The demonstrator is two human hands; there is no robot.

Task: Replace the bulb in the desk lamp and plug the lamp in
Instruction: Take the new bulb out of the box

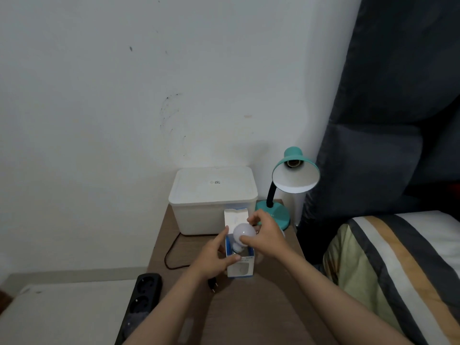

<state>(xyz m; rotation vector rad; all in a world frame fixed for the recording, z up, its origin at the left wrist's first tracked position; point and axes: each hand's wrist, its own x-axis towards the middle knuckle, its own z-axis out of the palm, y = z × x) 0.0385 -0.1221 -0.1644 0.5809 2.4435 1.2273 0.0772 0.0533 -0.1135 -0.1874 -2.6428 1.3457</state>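
**Bulb half out of its box, socket bare**

Head view: right hand (267, 235) curls fingers and thumb round the dome of the bulb (244, 232), which sits just left of its palm, base down inside the open box (240, 266). Left hand (214, 257) pinches the box's near wall, thumb on the rim, index finger up along the far side; the box stands just right of that hand. Lamp (276, 210) stands beyond the right hand, shade tilted toward the camera, socket (291, 163) visibly without a bulb. Plug (213, 286) lies on the table (249, 307) just under the left wrist; power strip (143, 297) further left of it, past the table edge. White bin (211, 197) beyond both hands.

Handling, as a guess: bulb is light, rigid, smooth and a bit slippery; looks like frosted plastic, still treat as fragile. Best hold is round the widest part of the dome, as now, keeping the threaded base free for the socket. Box is thin card and crushes easily, so light pinch only. Lamp neck looks bendy; shade may need steadying when screwing in.
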